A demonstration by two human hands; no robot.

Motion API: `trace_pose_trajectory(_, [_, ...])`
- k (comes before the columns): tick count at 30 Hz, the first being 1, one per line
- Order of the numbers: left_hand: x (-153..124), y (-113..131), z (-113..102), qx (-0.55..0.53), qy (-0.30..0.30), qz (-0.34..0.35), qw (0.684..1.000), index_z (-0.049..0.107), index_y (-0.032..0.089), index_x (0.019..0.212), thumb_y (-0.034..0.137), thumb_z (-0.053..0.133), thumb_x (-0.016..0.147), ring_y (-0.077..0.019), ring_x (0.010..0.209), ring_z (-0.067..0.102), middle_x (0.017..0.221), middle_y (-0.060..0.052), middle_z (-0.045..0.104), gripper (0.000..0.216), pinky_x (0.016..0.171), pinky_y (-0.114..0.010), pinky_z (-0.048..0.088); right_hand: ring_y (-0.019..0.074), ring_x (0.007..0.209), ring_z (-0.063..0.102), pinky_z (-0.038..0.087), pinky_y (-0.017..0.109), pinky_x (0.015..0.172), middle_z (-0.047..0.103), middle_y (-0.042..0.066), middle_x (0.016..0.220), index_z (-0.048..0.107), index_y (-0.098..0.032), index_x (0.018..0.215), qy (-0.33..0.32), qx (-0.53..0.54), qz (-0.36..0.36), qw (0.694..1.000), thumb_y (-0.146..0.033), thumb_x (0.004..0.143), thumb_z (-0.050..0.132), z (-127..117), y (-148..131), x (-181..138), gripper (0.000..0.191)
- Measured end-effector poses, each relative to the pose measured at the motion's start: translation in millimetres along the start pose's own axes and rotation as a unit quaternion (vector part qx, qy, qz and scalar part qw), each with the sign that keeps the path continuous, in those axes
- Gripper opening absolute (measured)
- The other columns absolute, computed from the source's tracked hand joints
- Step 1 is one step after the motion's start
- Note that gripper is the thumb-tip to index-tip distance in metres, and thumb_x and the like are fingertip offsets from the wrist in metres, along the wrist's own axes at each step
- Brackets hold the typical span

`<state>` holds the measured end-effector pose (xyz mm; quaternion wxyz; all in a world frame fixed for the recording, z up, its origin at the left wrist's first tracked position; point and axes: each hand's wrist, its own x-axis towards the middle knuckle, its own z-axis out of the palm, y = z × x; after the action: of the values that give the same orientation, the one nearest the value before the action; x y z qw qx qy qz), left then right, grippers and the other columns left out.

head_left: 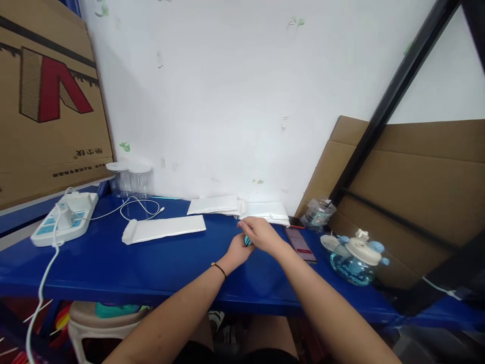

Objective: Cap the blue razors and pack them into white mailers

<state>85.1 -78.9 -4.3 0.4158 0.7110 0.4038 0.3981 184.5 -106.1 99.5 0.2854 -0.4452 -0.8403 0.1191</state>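
Note:
Above the middle of the blue table, my two hands meet. My left hand (238,251) is closed around a small light-blue item (247,240) with a dark edge, mostly hidden by my fingers, so its kind does not show. Over the top of it, my right hand (261,233) has its fingers pinched together; what lies between them cannot be made out. Just beyond my hands lie two stacks of white padded mailers, one on the left (212,204) and one on the right (266,212). A single white padded mailer (166,229) lies flat to the left.
On the left stand a power strip (78,226) with a white cable (142,201) and two clear jars (139,183). To the right lie a phone (300,245), a crumpled clear plastic cup (319,213) and a blue water bottle (354,260). Cardboard (417,202) leans behind a dark post.

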Motion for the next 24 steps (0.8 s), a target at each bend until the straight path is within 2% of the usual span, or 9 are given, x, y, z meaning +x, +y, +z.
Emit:
trace_pose_trajectory(3, [-4,-2,-4,-0.045,0.016,-0.018,0.999,0.048,0.016,0.071,0.031,0.053,0.079,-0.0087,0.049,0.045,0.053,0.005,0.046,0.018,0.05,-0.022,0.038,0.0205,0.089,0.06,0.045,0.033,0.08,0.065,0.007,0.098,0.055,-0.024,0.115,0.068,0.194,0.025,0.978,-0.041,0.086,0.047,16,13,-11,0.035])
trace_pose_trajectory(6, [-15,7,-7,-0.182,-0.045,-0.042,0.981,0.044,0.018,0.069,0.044,0.054,0.078,-0.0043,0.04,0.032,0.048,0.009,0.032,0.03,0.042,-0.02,0.031,0.0231,0.106,0.055,0.045,0.036,0.087,0.057,0.009,0.119,0.038,-0.027,0.131,0.09,0.403,0.043,0.91,-0.043,0.075,0.061,20,21,-27,0.063])
trace_pose_trajectory(8, [-25,15,-6,-0.229,-0.181,-0.074,0.954,0.044,0.018,0.069,0.043,0.064,0.07,-0.003,0.037,0.027,0.046,0.011,0.028,0.032,0.04,-0.018,0.028,0.0268,0.106,0.056,0.046,0.039,0.085,0.06,0.011,0.116,0.052,-0.022,0.12,-0.024,0.468,0.08,0.88,-0.042,0.067,0.068,27,23,-39,0.059])
trace_pose_trajectory(10, [-35,20,-5,-0.204,-0.284,-0.086,0.933,0.048,0.018,0.071,0.038,0.07,0.064,-0.0037,0.038,0.034,0.047,0.01,0.035,0.031,0.04,-0.019,0.031,0.0292,0.101,0.058,0.048,0.04,0.081,0.061,0.012,0.113,0.063,-0.018,0.099,-0.107,0.489,0.11,0.859,-0.043,0.066,0.069,36,23,-50,0.042])
trace_pose_trajectory(13, [-42,19,-21,-0.092,-0.301,-0.017,0.949,0.057,0.019,0.085,0.04,0.075,0.058,-0.0118,0.059,0.056,0.069,0.001,0.057,0.039,0.054,-0.024,0.045,0.0277,0.089,0.061,0.049,0.039,0.071,0.065,0.012,0.1,0.061,-0.018,0.073,-0.049,0.503,0.121,0.854,-0.045,0.071,0.064,43,23,-60,0.027])
trace_pose_trajectory(15, [-39,13,-50,0.038,-0.249,0.048,0.967,0.057,0.02,0.103,0.045,0.079,0.048,-0.0215,0.088,0.059,0.097,-0.005,0.062,0.064,0.075,-0.031,0.048,0.0234,0.075,0.061,0.049,0.037,0.068,0.063,0.006,0.073,0.053,-0.02,0.067,0.041,0.515,0.114,0.848,-0.045,0.074,0.061,38,27,-62,0.027])
trace_pose_trajectory(18, [-26,-1,-118,0.258,-0.103,0.057,0.959,0.043,0.02,0.128,0.053,0.077,0.044,-0.0306,0.119,0.042,0.13,-0.013,0.046,0.096,0.099,-0.039,0.035,0.0127,0.049,0.048,0.046,0.032,0.06,0.041,-0.005,0.049,0.049,-0.022,0.071,0.141,0.533,0.109,0.827,-0.04,0.08,0.058,28,39,-65,0.022])
trace_pose_trajectory(21, [-11,-17,-186,0.421,-0.035,-0.053,0.905,0.029,0.015,0.138,0.057,0.078,0.035,-0.0362,0.131,0.022,0.141,-0.02,0.03,0.122,0.105,-0.043,0.023,0.0082,0.041,0.033,0.038,0.026,0.049,0.034,-0.008,0.049,0.053,-0.022,0.084,0.181,0.512,0.127,0.83,-0.037,0.079,0.061,28,54,-71,0.019])
trace_pose_trajectory(24, [-2,-33,-227,0.493,-0.064,-0.165,0.852,0.019,0.016,0.141,0.059,0.077,0.03,-0.0413,0.133,0.012,0.144,-0.021,0.024,0.133,0.103,-0.053,0.019,0.0088,0.042,0.034,0.034,0.025,0.046,0.036,-0.008,0.049,0.054,-0.02,0.09,0.187,0.477,0.157,0.844,-0.04,0.075,0.065,41,66,-78,0.027])
